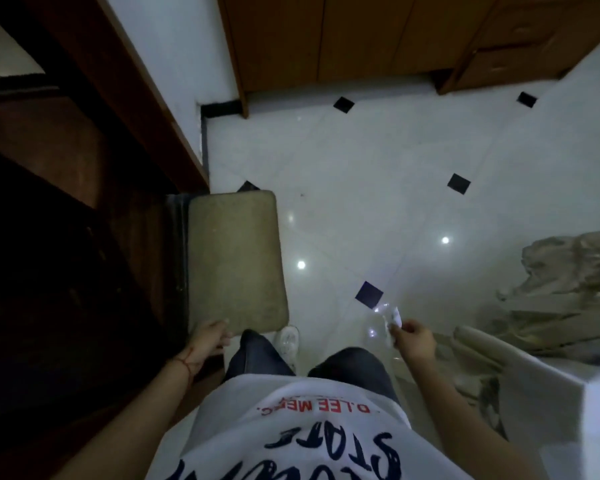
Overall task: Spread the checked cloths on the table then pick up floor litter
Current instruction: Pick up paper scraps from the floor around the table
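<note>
Litter (pixel 392 320), clear wrapper with white scrap, is pinched by right hand (pixel 413 341), lower right. Left hand (pixel 208 342), fingers curled, is laid on the tan cushion (pixel 234 261) edge, lower centre.

Single head-worn wide-angle view, looking steeply down past the wearer's white shirt (pixel 291 427), near to the tiled floor (pixel 378 174) directly ahead of it

A small white scrap of litter (pixel 395 315), crumpled, is pinched in the fingertips of the right hand (pixel 413 339), held up above the glossy white floor (pixel 378 188); beside it a clear, shiny wrapper (pixel 378 323), its outline hard to tell
</note>
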Demonstrator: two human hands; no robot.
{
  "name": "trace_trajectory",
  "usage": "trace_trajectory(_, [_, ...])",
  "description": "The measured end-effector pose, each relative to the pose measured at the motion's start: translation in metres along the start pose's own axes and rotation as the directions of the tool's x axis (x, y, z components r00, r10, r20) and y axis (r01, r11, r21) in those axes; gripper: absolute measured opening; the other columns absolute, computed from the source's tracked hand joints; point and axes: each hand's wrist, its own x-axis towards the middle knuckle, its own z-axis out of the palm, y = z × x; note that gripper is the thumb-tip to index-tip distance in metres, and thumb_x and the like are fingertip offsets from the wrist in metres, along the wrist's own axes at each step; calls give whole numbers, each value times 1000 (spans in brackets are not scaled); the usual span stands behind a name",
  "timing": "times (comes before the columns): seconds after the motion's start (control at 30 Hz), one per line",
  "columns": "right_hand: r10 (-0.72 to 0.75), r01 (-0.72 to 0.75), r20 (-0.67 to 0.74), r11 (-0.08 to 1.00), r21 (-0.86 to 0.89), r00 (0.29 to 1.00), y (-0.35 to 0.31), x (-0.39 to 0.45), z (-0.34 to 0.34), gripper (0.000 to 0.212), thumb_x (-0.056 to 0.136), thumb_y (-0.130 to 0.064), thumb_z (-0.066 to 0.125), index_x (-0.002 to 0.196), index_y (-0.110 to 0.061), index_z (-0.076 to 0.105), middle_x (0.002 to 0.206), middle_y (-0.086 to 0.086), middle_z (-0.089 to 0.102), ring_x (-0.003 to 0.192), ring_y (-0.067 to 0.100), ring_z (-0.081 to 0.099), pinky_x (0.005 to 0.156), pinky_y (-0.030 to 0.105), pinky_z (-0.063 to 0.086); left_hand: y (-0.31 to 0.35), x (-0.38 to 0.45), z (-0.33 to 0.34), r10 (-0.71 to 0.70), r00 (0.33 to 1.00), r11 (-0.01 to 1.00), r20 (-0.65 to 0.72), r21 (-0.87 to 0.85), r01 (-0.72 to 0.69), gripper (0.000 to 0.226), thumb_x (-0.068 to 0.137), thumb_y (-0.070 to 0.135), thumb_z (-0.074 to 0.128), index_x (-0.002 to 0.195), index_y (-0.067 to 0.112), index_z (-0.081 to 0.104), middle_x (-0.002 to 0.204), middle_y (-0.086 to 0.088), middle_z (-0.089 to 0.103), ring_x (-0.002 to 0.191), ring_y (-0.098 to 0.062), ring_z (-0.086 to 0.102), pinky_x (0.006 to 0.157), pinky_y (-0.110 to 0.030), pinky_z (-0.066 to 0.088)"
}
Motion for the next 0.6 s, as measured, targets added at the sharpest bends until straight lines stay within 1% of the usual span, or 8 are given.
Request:
trace_trajectory(0.1, [63, -63, -9, 998, 18, 998, -16, 18, -2, 21, 87, -16, 58, 70, -3, 57, 66, 15, 56, 66, 26, 52, 58, 28, 36, 83, 38, 14, 71, 997, 995, 32, 64, -73, 32, 95, 16, 46, 115, -9, 54, 72, -7, 56, 63, -18, 52, 60, -28, 43])
trace_trajectory(0.17, [119, -118, -16, 991, 54, 993, -20, 30, -4, 19, 87, -14, 58, 71, -3, 57, 67, 16, 55, 65, 25, 50, 55, 26, 33, 136, 55, 32, 100, 991, 987, 90, 114, -110, 34, 95, 21, 47, 117, -5, 54, 77, -6, 57, 65, -16, 52, 58, -25, 43])
trace_trajectory(0.23, [192, -188, -26, 976, 106, 981, -20, 47, -6, 21, 86, -12, 59, 67, -3, 55, 66, 18, 53, 64, 23, 48, 57, 28, 34, 186, 71, 56, 129, 982, 983, 139, 117, -145, 28, 95, 23, 47, 114, 4, 55, 86, -9, 60, 67, -14, 53, 60, -24, 43])
trace_trajectory(0.3, [279, -271, -30, 951, 151, 960, -21, 66, -12, 23, 85, -9, 59, 64, -2, 56, 65, 19, 52, 64, 23, 48, 62, 30, 36, 230, 85, 84, 149, 972, 976, 180, 129, -173, 19, 95, 23, 48, 106, 9, 55, 83, -6, 60, 67, -13, 54, 62, -23, 43])
trace_trajectory(0.37, [350, -335, -41, 920, 202, 936, -27, 89, -23, 21, 86, -8, 58, 70, 6, 61, 67, 20, 53, 64, 24, 48, 58, 30, 35, 268, 98, 111, 155, 966, 971, 207, 146, -187, 13, 94, 21, 49, 94, 10, 56, 77, -3, 58, 66, -13, 54, 61, -23, 43])
trace_trajectory(0.43, [396, -372, -46, 892, 255, 917, -35, 116, -38, 25, 87, -9, 57, 75, 12, 63, 64, 17, 54, 57, 23, 47, 52, 27, 32, 300, 109, 134, 140, 963, 966, 231, 180, -184, 11, 93, 19, 50, 92, 11, 56, 76, -4, 57, 66, -15, 53, 61, -24, 43])
trace_trajectory(0.53, [410, -378, -61, 882, 283, 910, -55, 159, -65, 33, 89, -12, 55, 58, -5, 55, 53, 8, 51, 52, 18, 45, 52, 26, 32, 344, 120, 166, 93, 965, 952, 246, 262, -159, 14, 94, 18, 48, 84, 12, 55, 76, -5, 56, 65, -16, 51, 61, -25, 41])
trace_trajectory(0.6, [419, -374, -83, 870, 321, 904, -77, 188, -85, 34, 90, -12, 55, 56, -9, 51, 53, 7, 49, 52, 19, 45, 53, 27, 32, 374, 127, 184, 71, 964, 940, 257, 307, -152, 16, 95, 17, 46, 84, 9, 54, 75, -7, 55, 64, -17, 51, 60, -26, 40])
